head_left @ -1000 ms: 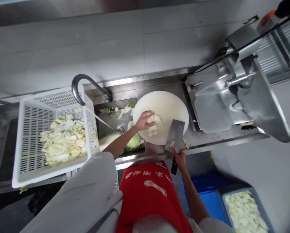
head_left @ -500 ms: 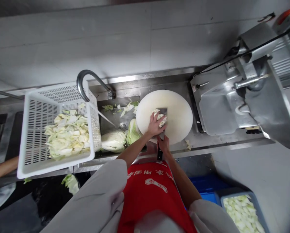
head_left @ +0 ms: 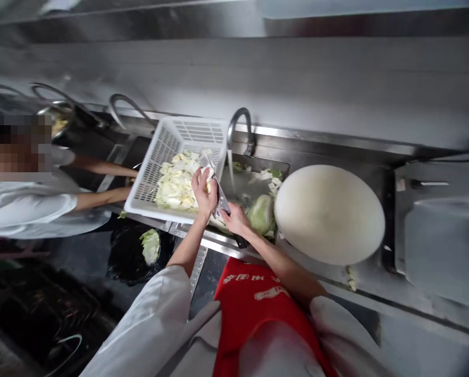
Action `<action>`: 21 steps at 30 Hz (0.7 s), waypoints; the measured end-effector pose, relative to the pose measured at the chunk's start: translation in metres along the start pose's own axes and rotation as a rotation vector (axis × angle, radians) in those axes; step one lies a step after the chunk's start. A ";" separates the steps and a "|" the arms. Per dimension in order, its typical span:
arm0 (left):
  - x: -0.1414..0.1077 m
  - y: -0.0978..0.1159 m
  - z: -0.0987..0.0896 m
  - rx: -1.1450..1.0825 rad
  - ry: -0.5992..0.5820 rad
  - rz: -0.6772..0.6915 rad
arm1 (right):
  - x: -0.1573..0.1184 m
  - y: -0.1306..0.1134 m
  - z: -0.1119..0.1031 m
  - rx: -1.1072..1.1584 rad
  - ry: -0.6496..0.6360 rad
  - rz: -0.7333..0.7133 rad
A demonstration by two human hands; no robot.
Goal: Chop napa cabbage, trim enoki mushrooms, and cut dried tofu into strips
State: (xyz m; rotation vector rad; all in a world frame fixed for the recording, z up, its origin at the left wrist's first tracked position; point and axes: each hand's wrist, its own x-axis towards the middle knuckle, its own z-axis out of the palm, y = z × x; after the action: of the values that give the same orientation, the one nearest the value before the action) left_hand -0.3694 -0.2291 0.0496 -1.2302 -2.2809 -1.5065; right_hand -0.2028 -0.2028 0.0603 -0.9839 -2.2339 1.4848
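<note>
Half-curled left hand (head_left: 205, 195) holds cabbage (head_left: 210, 172), right hand (head_left: 236, 219) clenches cleaver (head_left: 222, 200), both now shifted from board (head_left: 328, 214) to basket (head_left: 163, 213). Steel counter (head_left: 376, 281) lines the wall (head_left: 336, 94).

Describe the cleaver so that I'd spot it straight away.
Along the metal counter, find the white slatted basket of chopped cabbage. By its near right corner, the person's right hand grips the cleaver, its blade slanting beside the left hand. Its flat grey blade and black handle set it apart from the pale cabbage nearby.
</note>
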 end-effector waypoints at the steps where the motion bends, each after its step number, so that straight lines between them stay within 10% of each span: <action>1: 0.014 -0.021 -0.016 0.018 0.026 -0.054 | 0.011 -0.014 0.009 -0.032 -0.027 -0.021; 6: 0.050 -0.086 -0.077 0.173 -0.034 -0.274 | 0.042 -0.050 0.037 -0.116 -0.066 0.046; 14: 0.014 -0.059 -0.078 0.112 -0.537 0.086 | 0.046 -0.074 0.055 0.104 -0.246 0.023; 21: 0.045 -0.152 -0.147 0.346 -0.196 -0.292 | -0.011 -0.042 0.013 0.188 -0.224 0.017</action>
State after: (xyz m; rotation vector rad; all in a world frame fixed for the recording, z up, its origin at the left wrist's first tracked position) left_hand -0.5488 -0.3493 0.0379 -1.0207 -2.8001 -1.0309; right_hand -0.2183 -0.2288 0.0936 -0.8167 -2.1831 1.8544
